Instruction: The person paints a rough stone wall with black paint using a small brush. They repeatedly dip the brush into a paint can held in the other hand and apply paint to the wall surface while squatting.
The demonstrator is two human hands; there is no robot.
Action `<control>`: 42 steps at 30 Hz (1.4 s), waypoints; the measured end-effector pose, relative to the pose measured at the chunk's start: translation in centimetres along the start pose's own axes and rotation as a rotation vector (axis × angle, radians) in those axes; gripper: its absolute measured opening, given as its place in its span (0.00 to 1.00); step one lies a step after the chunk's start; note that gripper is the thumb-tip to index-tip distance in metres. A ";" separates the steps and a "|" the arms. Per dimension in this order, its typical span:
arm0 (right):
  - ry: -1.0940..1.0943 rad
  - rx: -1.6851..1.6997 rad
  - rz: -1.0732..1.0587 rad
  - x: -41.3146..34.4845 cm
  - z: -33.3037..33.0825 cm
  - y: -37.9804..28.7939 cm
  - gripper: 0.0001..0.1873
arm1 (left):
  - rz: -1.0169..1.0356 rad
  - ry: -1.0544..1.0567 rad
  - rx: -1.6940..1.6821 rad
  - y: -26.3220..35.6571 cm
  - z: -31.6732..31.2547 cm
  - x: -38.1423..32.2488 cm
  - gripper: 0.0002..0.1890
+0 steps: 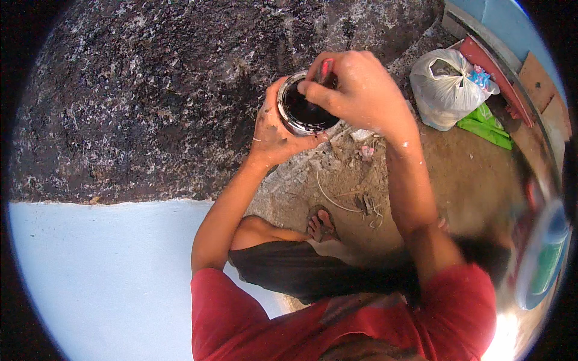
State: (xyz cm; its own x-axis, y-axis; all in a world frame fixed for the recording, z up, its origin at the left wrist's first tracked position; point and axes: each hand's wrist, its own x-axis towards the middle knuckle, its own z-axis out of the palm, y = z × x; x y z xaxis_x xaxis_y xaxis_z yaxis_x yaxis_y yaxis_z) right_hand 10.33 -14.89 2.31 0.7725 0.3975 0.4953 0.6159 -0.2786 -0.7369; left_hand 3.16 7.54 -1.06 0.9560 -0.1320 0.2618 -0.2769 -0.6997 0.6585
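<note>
My left hand (276, 135) is wrapped around the outside of a round open can (293, 126), with the thumb along its near side. Glossy black liquid (309, 115), which looks like paint, shows inside, and dark drips mark the metal rim. Over the can's right side, my right hand (361, 90) grips a red handle (326, 67), probably a brush. Its lower end is hidden by my fingers and the dark liquid. Dark smudges mark the back of my left hand.
A rough, black-stained wall (149, 99) stands left of and beyond the can, bordering a light-blue painted surface (113, 261). A tied white plastic bag (440, 90) sits on the dirt ground (465, 180) by green plastic (487, 126). A thin cable (329, 198) lies near my foot (321, 225).
</note>
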 end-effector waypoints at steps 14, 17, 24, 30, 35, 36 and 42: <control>0.002 0.162 0.089 -0.3 1.2 -1.7 0.17 | -0.052 0.013 -0.042 -0.6 0.1 0.0 0.68; -0.084 0.217 0.060 0.0 1.6 -1.5 0.16 | -0.069 0.039 0.035 -1.1 0.2 0.1 0.68; 0.010 0.626 0.304 -0.3 1.3 2.8 0.10 | 0.007 0.085 -0.032 -2.0 0.4 0.3 0.66; 0.262 0.888 0.369 0.2 0.9 5.0 0.13 | -0.080 0.182 0.027 -1.8 -1.1 -0.2 0.67; 0.414 1.118 0.336 0.4 1.7 7.5 0.15 | -0.088 0.292 -0.089 -1.5 -2.8 -0.1 0.65; 0.493 1.211 0.311 0.7 2.4 8.8 0.16 | -0.097 0.324 -0.169 -1.4 -2.9 -0.1 0.64; 0.618 1.087 0.241 -0.9 7.5 11.8 0.13 | -0.159 0.440 -0.177 0.8 -4.7 -0.7 0.58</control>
State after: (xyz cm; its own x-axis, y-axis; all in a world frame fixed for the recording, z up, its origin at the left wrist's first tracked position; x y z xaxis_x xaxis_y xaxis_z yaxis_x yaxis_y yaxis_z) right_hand 15.80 -12.00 -10.28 0.9703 -0.1163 0.2122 0.2329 0.6871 -0.6883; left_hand 1.82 10.37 2.65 0.8672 0.3019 0.3961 -0.1794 -0.5526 0.8139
